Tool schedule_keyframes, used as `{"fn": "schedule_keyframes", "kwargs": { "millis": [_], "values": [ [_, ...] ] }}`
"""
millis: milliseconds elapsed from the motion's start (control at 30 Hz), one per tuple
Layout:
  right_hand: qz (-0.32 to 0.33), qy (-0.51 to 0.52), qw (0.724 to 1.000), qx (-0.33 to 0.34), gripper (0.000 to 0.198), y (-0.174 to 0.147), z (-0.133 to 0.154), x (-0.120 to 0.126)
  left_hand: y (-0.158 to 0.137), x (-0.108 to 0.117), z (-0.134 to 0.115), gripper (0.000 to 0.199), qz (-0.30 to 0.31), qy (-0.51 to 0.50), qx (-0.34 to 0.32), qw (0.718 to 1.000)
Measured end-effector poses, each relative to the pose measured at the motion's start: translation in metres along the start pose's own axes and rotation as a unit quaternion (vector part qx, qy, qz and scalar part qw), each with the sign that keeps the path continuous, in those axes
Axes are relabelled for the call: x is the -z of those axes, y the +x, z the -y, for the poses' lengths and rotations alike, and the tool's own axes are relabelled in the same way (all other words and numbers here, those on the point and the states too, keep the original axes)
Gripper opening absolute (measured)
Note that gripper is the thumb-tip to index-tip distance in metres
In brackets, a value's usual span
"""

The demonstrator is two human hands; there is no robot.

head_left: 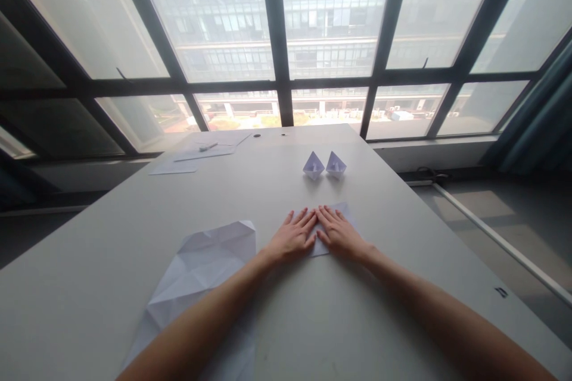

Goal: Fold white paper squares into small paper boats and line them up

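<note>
A small sheet of white paper (320, 248) lies on the white table under both hands, largely hidden by them. My left hand (292, 234) rests flat on its left part, fingers stretched out. On the right part lies my right hand (338, 231), also flat with its fingers extended. The fingertips of the two hands meet near the paper's middle. Beyond them stand two folded paper boats, one on the left (313, 166) and one on the right (335, 165). A large creased sheet (201, 268) lies beneath my left forearm.
Flat paper sheets (218, 153) lie at the table's far left, with a small white object (208, 147) on top. A dark mark (501, 292) sits near the table's right edge. Tall framed windows (281, 41) rise behind the table, and a blue curtain (531, 113) hangs right.
</note>
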State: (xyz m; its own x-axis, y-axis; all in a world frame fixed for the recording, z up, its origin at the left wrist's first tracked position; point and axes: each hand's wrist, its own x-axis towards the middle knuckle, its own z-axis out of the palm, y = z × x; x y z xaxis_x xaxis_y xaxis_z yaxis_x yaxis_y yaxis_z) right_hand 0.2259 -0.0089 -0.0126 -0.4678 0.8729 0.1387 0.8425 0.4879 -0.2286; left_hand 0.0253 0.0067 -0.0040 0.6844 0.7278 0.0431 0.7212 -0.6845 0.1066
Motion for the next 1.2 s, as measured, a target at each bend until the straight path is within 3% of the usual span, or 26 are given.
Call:
{"fn": "schedule_keyframes", "kwargs": {
  "millis": [200,567,833,967,1067,1200],
  "values": [
    [0.026,-0.008,0.998,-0.050,0.075,-0.001,-0.010,0.004,0.000,0.001,0.000,0.062,0.008,0.005,0.014,1.000],
    [0.012,-0.032,0.987,-0.159,0.069,-0.002,-0.037,0.001,0.001,0.001,-0.006,0.066,0.015,0.021,0.085,0.996],
    [0.002,-0.021,0.988,-0.151,0.068,-0.001,-0.035,0.002,-0.003,0.000,-0.006,0.063,-0.025,0.021,0.073,0.997],
    [-0.002,-0.026,0.988,-0.150,0.067,-0.002,-0.035,0.002,-0.004,0.003,-0.009,0.059,-0.057,0.042,0.014,0.997],
    [-0.034,-0.053,0.988,-0.143,0.063,-0.004,-0.029,0.007,-0.002,0.005,-0.009,0.062,-0.038,0.023,-0.001,0.999],
    [-0.066,-0.056,0.995,-0.044,0.056,-0.005,-0.015,0.016,-0.001,0.005,-0.008,0.066,0.007,-0.009,0.012,1.000]
  ]
}}
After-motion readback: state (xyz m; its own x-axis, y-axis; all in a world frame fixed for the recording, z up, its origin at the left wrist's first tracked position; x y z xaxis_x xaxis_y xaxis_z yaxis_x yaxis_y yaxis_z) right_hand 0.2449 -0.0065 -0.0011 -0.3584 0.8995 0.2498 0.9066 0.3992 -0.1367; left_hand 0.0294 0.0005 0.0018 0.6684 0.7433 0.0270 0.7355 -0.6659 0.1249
